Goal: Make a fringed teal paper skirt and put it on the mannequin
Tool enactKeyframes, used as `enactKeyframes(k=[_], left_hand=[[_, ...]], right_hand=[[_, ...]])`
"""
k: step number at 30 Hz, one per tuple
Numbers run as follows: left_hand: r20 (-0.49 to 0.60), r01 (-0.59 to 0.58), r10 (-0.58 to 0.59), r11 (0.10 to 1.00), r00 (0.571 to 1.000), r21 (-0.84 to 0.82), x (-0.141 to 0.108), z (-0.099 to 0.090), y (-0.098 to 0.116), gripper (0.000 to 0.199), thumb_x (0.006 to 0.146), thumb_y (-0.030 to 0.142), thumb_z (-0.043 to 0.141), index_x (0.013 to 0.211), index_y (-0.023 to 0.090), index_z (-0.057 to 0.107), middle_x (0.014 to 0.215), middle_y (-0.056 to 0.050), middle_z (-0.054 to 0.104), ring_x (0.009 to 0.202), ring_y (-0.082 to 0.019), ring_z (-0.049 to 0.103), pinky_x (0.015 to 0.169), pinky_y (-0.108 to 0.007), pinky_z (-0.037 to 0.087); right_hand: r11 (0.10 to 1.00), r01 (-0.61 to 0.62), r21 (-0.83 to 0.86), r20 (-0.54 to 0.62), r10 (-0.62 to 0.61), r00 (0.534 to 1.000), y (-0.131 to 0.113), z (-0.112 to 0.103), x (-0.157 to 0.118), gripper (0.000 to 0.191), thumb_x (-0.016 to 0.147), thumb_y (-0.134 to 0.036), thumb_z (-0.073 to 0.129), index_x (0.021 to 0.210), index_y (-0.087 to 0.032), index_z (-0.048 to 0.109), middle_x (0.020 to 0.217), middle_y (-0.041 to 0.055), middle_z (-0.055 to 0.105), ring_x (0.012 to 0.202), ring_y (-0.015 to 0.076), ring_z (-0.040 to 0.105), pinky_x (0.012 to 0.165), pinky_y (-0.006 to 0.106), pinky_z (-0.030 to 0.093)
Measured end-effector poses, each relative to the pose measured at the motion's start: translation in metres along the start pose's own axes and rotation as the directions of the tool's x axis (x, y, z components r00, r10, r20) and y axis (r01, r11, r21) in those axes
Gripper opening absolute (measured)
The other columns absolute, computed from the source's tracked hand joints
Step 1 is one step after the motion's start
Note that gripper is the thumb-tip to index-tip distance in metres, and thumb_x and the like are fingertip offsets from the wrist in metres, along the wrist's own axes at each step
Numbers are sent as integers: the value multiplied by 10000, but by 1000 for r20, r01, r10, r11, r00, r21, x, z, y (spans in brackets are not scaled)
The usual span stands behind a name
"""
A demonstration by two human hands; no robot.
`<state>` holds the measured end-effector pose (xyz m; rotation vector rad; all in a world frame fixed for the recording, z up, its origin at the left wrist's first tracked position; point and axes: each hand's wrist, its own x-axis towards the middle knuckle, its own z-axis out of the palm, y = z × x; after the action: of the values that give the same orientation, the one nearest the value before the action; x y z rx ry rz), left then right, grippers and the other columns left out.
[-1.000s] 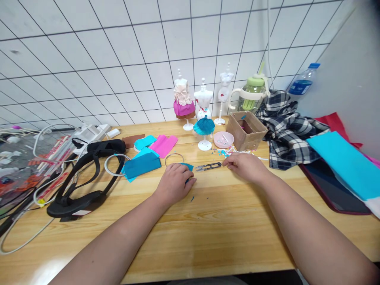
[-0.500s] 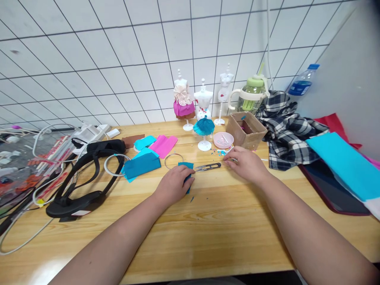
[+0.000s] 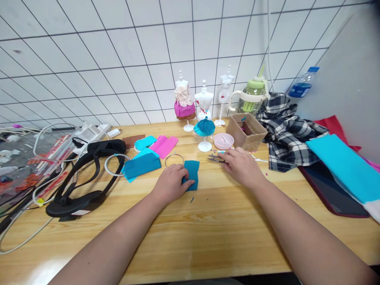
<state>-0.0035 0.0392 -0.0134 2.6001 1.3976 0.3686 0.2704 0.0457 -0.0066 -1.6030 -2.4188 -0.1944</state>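
Between the thumb and fingers of my left hand (image 3: 172,183) is the edge of a dark teal paper piece (image 3: 192,174), lying on the table. My right hand (image 3: 242,165) is closed on small thread snips (image 3: 216,158), whose blades point left toward the paper. A thin ring (image 3: 174,160) lies just behind my left hand. Behind the hands stands a small white dress form (image 3: 204,99) with a teal skirt (image 3: 204,127). A pink dish (image 3: 223,141) with small beads sits beyond my right hand, beside scattered colourful bits.
Two more dress forms (image 3: 184,95) (image 3: 226,93), a cardboard box (image 3: 251,136) and a green-lidded jug (image 3: 252,95) line the back. Coloured paper (image 3: 142,165) and a black headset strap (image 3: 80,202) lie left. Plaid cloth (image 3: 292,134) and a dark tablet (image 3: 332,194) are right.
My right hand has taken hold of the snips, which lay on the table between the hands, and they have shifted right. More of the teal paper shows beside my left hand.
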Motion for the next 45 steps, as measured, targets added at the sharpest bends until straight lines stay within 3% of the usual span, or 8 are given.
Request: enactKeyframes(k=[7,11,14,23,30,36,40,45], left_hand=[[43,-111,119,981,992,-162,-3,5,-1,315,820,347,653,1120,252,645,1176,-78,618,1098,-261,570,945,-423,449],[13,-116,120,978,993,-174,-2,10,1,312,809,325,656,1112,254,653,1187,-82,626,1112,-266,570,962,-432,440],[-2,-104,105,983,994,-150,-2,11,2,319,788,297,661,1105,261,654,1189,-72,636,1122,-272,568,974,-438,423],[25,-152,155,983,988,-100,-1,-1,11,406,743,479,723,1082,268,650,1176,-48,664,1105,-278,575,936,-448,357],[100,-200,210,975,973,-96,1,4,13,175,910,227,509,916,233,684,984,-21,712,929,-211,634,810,-366,397],[63,-65,82,968,995,-242,-1,4,10,204,942,258,463,937,224,664,899,-21,714,849,-189,626,774,-318,430],[59,-10,26,968,998,-251,-2,5,11,360,817,397,665,1146,257,625,941,-19,699,865,-213,620,763,-323,432],[25,11,-4,961,1000,-276,0,10,10,272,880,219,546,1133,273,629,867,-1,689,829,-190,622,751,-301,424]], right_hand=[[990,-130,48,-63,132,989,17,4,-2,267,880,-206,572,1103,-229,717,1117,106,664,979,271,540,813,377,423],[924,191,330,-28,-193,981,-23,7,-3,186,894,-250,589,1021,-223,722,1002,65,687,960,210,575,860,331,442],[879,262,399,56,-308,950,-46,9,-4,148,868,-234,632,979,-240,729,949,41,694,928,199,584,828,317,447],[894,227,385,150,-304,941,-48,12,-4,158,904,-228,574,926,-226,730,923,39,697,911,195,605,800,304,441],[863,154,481,119,-238,964,-52,8,-6,237,834,-331,672,1034,-205,661,1002,55,685,958,216,598,820,328,451],[858,110,502,161,-218,963,-50,15,-4,135,882,-227,590,969,-221,692,977,39,696,940,194,620,814,303,447],[834,31,551,174,-151,973,-51,18,-2,184,904,-207,531,978,-220,699,968,37,711,891,177,634,777,281,446],[796,-18,606,184,-118,976,-52,18,-3,239,919,-248,516,1089,-232,683,1039,49,716,931,189,641,796,293,446]])
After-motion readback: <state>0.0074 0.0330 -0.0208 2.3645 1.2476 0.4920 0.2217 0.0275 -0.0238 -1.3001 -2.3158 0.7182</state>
